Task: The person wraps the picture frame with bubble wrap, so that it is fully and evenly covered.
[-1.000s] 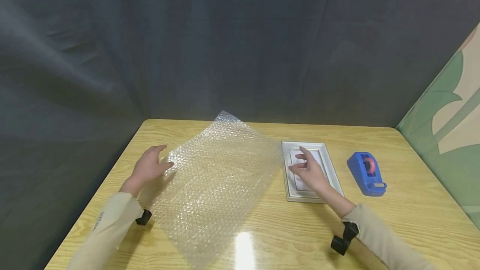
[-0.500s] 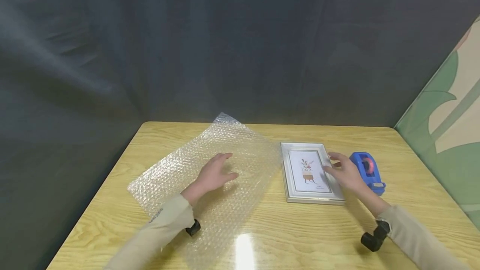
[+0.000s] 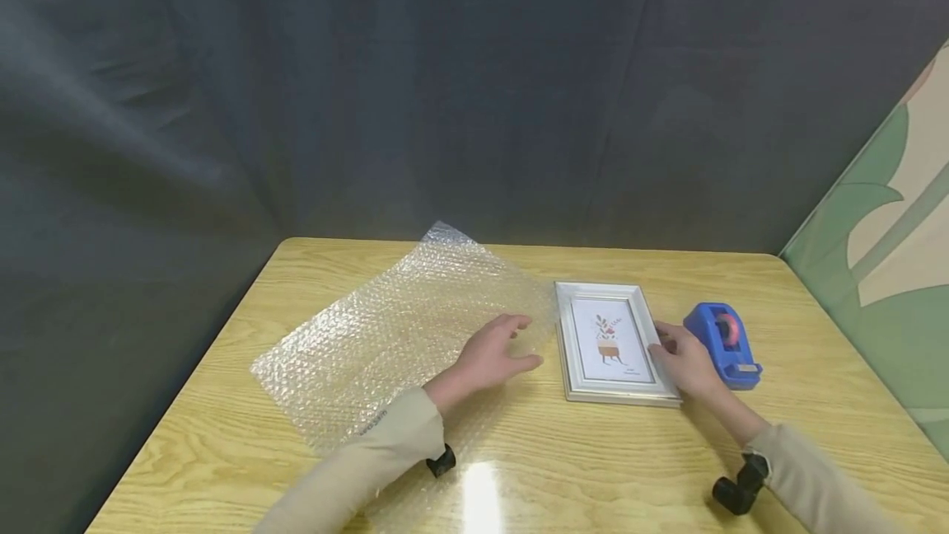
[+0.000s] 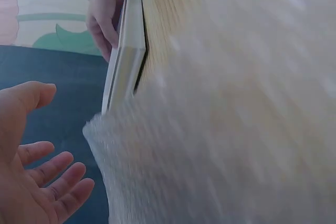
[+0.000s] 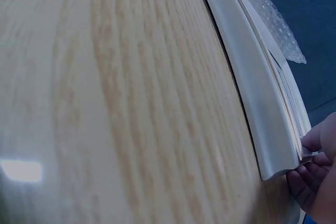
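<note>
the picture frame [image 3: 611, 344] lay on the counter [image 3: 578, 472], its right edge pinched by the right hand [image 3: 687, 363]. the left hand [image 3: 491, 354], spread wide, hung over the bubble wrap [image 3: 393, 324]. a blue tape dispenser [image 3: 713, 343] sat near the right hand.

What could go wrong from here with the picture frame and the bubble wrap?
The right hand grips the picture frame at its right edge only, and the left hand is off it, so it might tip or slip if lifted. The bubble wrap's corner reaches the frame's left edge and could snag or shift. The blue tape dispenser sits close beside the right hand, so a sideways swing might bump it.
</note>
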### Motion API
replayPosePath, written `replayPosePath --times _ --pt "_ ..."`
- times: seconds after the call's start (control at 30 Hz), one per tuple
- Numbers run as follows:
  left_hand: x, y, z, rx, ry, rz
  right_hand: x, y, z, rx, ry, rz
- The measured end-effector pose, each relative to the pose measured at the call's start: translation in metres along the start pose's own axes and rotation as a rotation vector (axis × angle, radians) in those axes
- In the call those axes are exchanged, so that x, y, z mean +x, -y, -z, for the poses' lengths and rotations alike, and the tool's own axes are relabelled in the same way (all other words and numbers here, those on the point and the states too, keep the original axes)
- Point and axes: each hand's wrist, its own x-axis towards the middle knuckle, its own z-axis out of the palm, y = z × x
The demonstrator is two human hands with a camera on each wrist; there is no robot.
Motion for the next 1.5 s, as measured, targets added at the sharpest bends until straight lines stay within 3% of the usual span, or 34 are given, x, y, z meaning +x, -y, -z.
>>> replayPosePath --times 0.4,0.57,0.87,1.07,1.3,1.5 --pt "0.007 -0.027 -0.025 -0.045 0.009 -0.001 -0.016 -0.004 0.001 -0.006 -0.044 0.018" --pt "0.009 -0.033 -0.037 -0.018 0.032 0.010 -0.024 -0.003 0.002 -0.010 -0.044 0.009" --pt "0.013 -0.044 -0.058 -0.018 0.066 0.162 -0.029 -0.004 0.001 -0.013 -0.036 -0.028" --pt "0.014 -0.048 -0.070 -0.030 0.036 0.232 -0.030 -0.001 0.002 -0.005 -0.032 -0.040" --pt "0.014 -0.052 -0.084 -0.076 -0.034 0.179 -0.031 0.001 0.003 0.034 -0.013 -0.072" --pt "0.014 -0.055 -0.090 -0.077 -0.077 0.202 -0.029 0.001 0.002 0.026 -0.005 -0.035"
